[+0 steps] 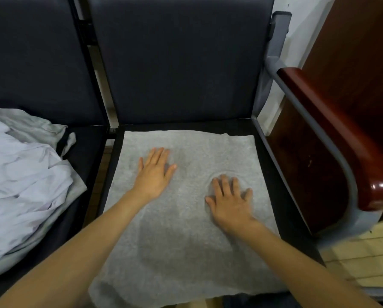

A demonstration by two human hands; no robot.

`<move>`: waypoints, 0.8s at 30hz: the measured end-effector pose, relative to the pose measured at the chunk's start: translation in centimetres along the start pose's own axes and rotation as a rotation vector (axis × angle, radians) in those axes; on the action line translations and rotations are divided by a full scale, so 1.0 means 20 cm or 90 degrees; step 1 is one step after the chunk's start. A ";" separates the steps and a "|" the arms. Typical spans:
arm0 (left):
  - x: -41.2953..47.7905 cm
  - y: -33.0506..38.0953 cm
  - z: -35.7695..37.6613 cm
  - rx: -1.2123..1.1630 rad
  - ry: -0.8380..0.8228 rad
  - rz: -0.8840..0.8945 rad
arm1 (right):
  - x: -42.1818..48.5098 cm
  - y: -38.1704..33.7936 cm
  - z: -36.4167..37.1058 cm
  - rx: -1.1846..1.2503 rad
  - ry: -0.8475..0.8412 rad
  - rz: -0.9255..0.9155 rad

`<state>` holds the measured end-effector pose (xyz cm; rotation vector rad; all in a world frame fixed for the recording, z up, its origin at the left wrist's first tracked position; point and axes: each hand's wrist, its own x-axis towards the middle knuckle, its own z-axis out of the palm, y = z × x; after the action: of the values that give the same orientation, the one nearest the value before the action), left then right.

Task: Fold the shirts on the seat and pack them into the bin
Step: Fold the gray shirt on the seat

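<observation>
A dark padded seat (pixel 268 174) with a tall, matte backrest (pixel 181 63) filled the centre of the frame. Spread across its cushion, from the middle down to the bottom edge, lay a pale grey shirt (pixel 175 245), folded into a rough, flat square with a soft, slightly fuzzy knit surface. It looked light and limp; it would likely sag and lose its shape if lifted by one point, so taking it by two corners or along an edge seemed the surest hold.

At the left edge of the frame, on a neighbouring seat, sat a crumpled pile of shirts (pixel 19 174), white and grey, thin and heavily creased. At the right, a glossy, rounded reddish wooden armrest (pixel 341 138) curved over a grey metal frame.

The left hand (pixel 155 172) lay flat on the shirt at centre, fingers straight and together. The right hand (pixel 228 201) pressed down just right of centre, fingers spread, dimpling the cloth around the fingertips. No bin was in view.
</observation>
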<state>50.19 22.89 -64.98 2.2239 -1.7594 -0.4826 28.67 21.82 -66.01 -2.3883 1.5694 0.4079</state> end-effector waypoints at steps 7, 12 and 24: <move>-0.47 0.01 -0.03 0.167 -0.125 -0.067 | 0.18 0.03 -0.01 0.036 0.011 -0.039; -0.36 -0.09 0.02 0.171 -0.152 -0.109 | 0.34 0.04 -0.06 0.059 0.027 -0.061; 0.17 -0.18 -0.08 0.137 -0.183 -0.140 | 0.11 0.03 -0.10 0.049 0.244 -0.209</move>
<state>54.81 20.34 -65.27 2.6295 -1.7796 -0.7238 29.17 18.94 -64.98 -2.7104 1.2532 -0.1832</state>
